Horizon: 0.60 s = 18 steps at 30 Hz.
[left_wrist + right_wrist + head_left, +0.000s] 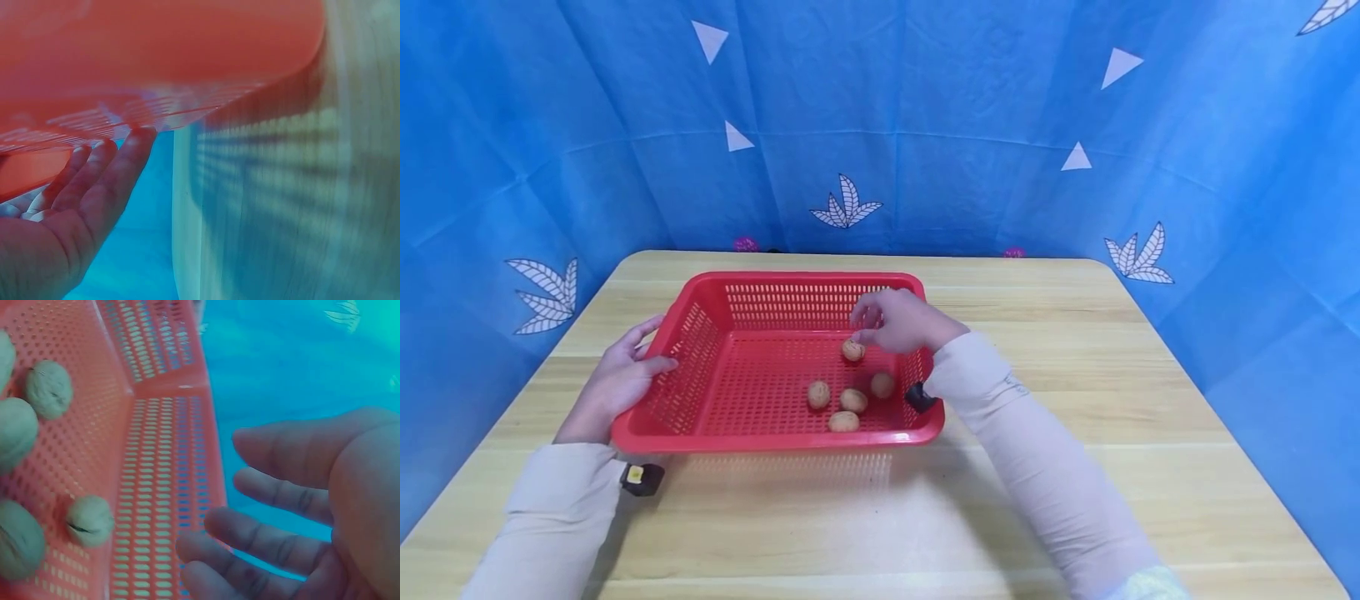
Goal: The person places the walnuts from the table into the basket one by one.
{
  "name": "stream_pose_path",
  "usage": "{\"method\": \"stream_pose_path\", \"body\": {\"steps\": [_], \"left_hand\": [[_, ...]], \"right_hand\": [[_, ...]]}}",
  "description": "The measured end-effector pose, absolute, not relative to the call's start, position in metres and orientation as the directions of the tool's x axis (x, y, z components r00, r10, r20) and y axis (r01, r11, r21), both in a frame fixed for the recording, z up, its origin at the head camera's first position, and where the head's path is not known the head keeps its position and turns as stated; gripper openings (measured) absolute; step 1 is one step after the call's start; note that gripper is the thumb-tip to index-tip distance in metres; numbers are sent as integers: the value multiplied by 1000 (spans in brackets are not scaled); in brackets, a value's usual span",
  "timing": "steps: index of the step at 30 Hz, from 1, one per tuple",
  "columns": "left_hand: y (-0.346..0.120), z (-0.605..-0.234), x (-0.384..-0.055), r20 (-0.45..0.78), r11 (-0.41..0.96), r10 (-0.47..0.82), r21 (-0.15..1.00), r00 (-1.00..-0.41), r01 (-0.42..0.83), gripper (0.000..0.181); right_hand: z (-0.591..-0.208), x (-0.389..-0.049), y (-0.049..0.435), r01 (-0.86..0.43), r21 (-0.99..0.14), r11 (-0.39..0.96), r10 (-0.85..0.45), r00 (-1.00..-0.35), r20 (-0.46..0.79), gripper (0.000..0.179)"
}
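Pale sleeves reach in from the lower corners, the left one (pixel 553 508) running up to a bent wrist and the right one (pixel 1037 467) slanting inward across the table (pixel 1112 375). Small black devices sit at both wrists, the left device (pixel 642 480) bearing a yellow patch, the right device (pixel 920 397) overlapping the rim near the front right corner.

The left hand (pixel 619 382) grips the left side of a red slotted plastic basket (pixel 760 444), its thumb hooked over the rim and its fingers along the outside. From the left wrist, those fingers look nearly straight, their tips against the slotted plastic.

Over the basket's right half, the right hand (pixel 901 322) is arched with the wrist bent downward. Its fingers are parted and gently curved, and the right wrist view shows them grasping nothing.

Five walnuts lie on the basket floor, all toward the right. The farthest walnut (pixel 853 351) is just below the right thumb; whether they touch cannot be told. Nearer the front rim, the other four walnuts (pixel 853 401) cluster loosely. Behind the table hangs a blue cloth (pixel 925 83) with white leaf motifs (pixel 846 204) and triangles (pixel 709 40).
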<state>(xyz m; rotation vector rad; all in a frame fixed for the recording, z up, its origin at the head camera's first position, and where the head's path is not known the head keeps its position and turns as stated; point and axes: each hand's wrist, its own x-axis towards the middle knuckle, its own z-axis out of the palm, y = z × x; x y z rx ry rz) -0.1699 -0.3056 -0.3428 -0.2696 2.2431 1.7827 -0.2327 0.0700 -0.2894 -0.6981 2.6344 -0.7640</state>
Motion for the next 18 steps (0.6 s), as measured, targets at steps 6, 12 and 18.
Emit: {"method": "stream_pose_path", "body": {"steps": [6, 12, 18], "left_hand": [[-306, -344, -171, -309, 230, 15, 927, -951, -297, 80], [-306, -345, -171, -308, 232, 12, 926, -951, -297, 79], [-306, -346, -173, -316, 219, 15, 927, -949, -306, 80]], "right_hand": [[-280, -234, 91, -370, -593, 715, -519, -849, -96, 31], [-284, -234, 121, -360, -602, 712, -481, -876, -45, 27], [-294, -231, 155, -332, -628, 704, -442, -897, -21, 26]]}}
